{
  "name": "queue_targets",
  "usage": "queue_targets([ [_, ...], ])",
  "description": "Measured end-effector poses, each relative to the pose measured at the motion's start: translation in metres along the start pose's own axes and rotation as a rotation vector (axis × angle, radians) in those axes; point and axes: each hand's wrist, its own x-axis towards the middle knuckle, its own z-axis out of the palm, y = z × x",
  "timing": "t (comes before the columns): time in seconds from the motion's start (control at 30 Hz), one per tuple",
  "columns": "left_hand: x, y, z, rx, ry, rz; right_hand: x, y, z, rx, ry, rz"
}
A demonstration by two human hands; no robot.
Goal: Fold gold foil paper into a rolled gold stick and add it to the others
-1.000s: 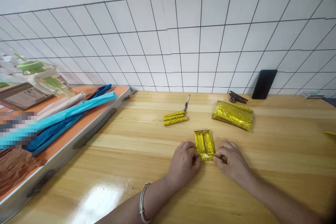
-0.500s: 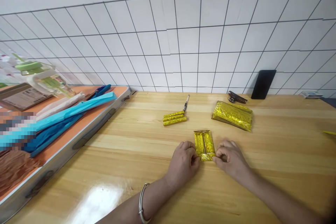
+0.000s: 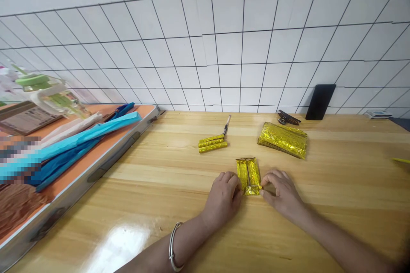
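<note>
A small sheet of shiny gold foil paper [image 3: 253, 171] lies on the wooden table, its two sides folded inward so that a dark seam runs down the middle. Its near edge is turned up into a narrow band. My left hand [image 3: 225, 194] is closed at the near left corner, with fingers and thumb pressed together on the foil. At the near right corner, my right hand [image 3: 282, 191] pinches the end of the band between thumb and index finger. Beyond them lie three thin gold foil rolls [image 3: 212, 143] side by side and a stack of gold foil sheets [image 3: 282, 140].
A pen [image 3: 227, 124] touches the rolls. Behind the stack are a dark claw clip [image 3: 288, 117] and a black phone-like slab [image 3: 320, 102] leaning on the tiled wall. Left stands an orange-topped surface [image 3: 145, 114] with blue crepe-like paper [image 3: 105, 127] and a bottle [image 3: 54, 91].
My right fingers have shifted slightly at the near right corner, and the turned-up band looks a little different. Both hands stay at the foil. The whole view has drifted slightly.
</note>
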Motion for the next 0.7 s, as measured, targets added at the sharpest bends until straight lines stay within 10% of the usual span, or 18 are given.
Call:
queue_targets([
  [0.7, -0.0076, 0.0103, -0.0090, 0.272, -0.263, 0.343, -0.0073, -0.0040, 0.0021, 0.023, 0.050, -0.106],
])
